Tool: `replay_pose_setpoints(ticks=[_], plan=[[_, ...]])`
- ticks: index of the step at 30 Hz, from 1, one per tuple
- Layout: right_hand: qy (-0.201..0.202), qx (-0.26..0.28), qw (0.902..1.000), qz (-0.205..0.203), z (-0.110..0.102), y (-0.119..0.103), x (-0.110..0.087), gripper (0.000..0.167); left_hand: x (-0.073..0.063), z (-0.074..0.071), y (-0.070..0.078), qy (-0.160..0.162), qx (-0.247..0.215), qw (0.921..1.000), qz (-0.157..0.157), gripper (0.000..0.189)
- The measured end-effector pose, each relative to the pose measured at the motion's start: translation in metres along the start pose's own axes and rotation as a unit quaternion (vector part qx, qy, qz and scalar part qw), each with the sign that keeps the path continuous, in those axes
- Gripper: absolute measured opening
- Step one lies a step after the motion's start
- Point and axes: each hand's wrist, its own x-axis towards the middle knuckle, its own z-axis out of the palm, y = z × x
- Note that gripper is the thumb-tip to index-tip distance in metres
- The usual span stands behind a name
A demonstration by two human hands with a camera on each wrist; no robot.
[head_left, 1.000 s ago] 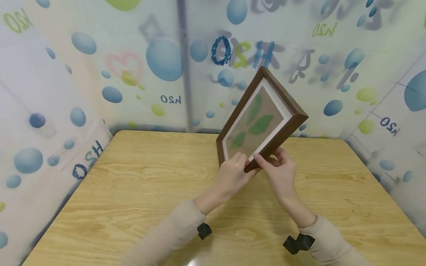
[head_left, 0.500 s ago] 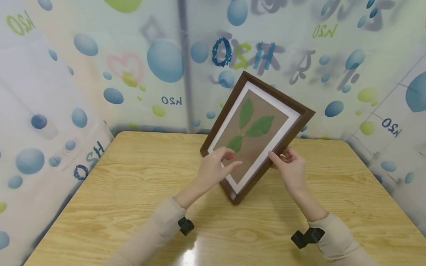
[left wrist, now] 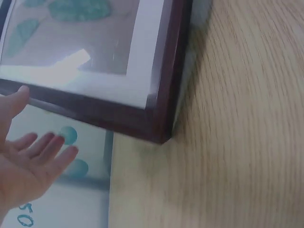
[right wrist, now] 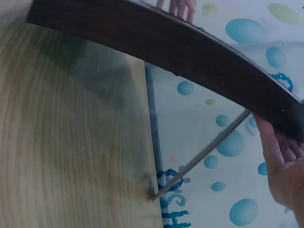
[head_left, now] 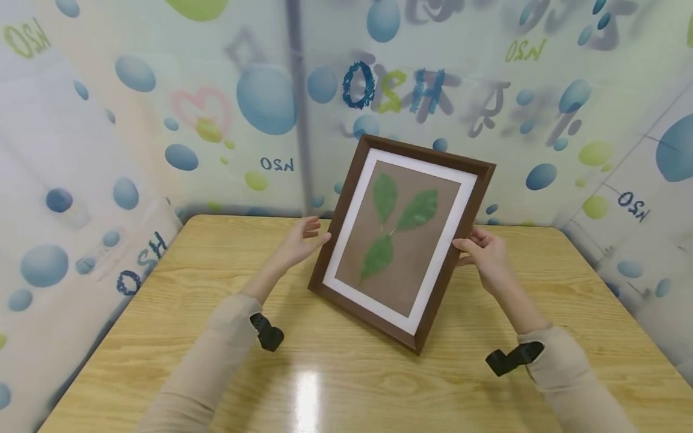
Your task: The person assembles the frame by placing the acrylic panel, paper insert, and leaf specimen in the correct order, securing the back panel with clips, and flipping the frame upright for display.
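Observation:
A brown picture frame (head_left: 465, 207) with a white mat stands tilted over the table, its front toward me. Inside it are three green leaves (head_left: 385, 198) on a brown backing. My right hand (head_left: 487, 258) grips the frame's right side, thumb in front and fingers behind. By the left side is my left hand (head_left: 298, 243), fingers spread and relaxed, thumb tip right at the edge. In the left wrist view that thumb (left wrist: 18, 99) overlaps the frame's border. From behind the frame a thin strip (right wrist: 204, 154) slants down toward the table in the right wrist view.
The wooden table (head_left: 216, 270) reaches back to a wall covering (head_left: 260, 180) printed with blue and green drops and letters. Dark wrist cameras (head_left: 267, 334) sit at both cuffs. Light reflects off the tabletop in front.
The frame has turned more upright and faces me, its top swinging left. My left hand has left its lower part and moved out to the left side; the right hand has shifted right, still gripping.

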Motion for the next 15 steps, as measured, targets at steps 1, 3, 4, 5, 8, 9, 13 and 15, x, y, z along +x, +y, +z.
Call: replay_pose_setpoints(ticks=[1, 3, 4, 5, 8, 9, 13, 15], plan=[[-0.012, -0.003, 0.9999, 0.002, -0.002, 0.0, 0.002, 0.029, -0.001, -0.002, -0.003, -0.016, -0.001, 0.9999, 0.004, 0.06], [-0.036, -0.009, 0.9993, 0.004, -0.005, 0.001, 0.006, 0.028, -0.003, -0.004, -0.006, -0.045, -0.011, 0.9988, 0.014, 0.055], [-0.047, -0.015, 0.9988, 0.005, -0.006, 0.001, 0.008, 0.027, -0.004, -0.005, -0.007, -0.057, -0.016, 0.9981, 0.02, 0.053], [-0.058, -0.021, 0.9981, 0.007, -0.007, 0.002, 0.01, 0.027, -0.006, -0.006, -0.009, -0.066, -0.023, 0.9972, 0.024, 0.051], [-0.084, -0.042, 0.9956, 0.009, -0.01, 0.002, 0.016, 0.024, -0.013, -0.008, -0.01, -0.086, -0.045, 0.9948, 0.029, 0.05], [-0.09, -0.052, 0.9945, 0.012, -0.011, 0.002, 0.018, 0.02, -0.015, -0.009, -0.01, -0.09, -0.051, 0.9942, 0.026, 0.051], [-0.119, -0.112, 0.986, 0.034, -0.014, 0.001, 0.024, 0.028, -0.028, -0.013, -0.012, -0.107, -0.052, 0.9926, 0.025, 0.054], [-0.139, -0.142, 0.9788, 0.05, -0.015, 0.0, 0.027, 0.047, -0.034, -0.014, -0.014, -0.109, -0.057, 0.992, 0.026, 0.055]])
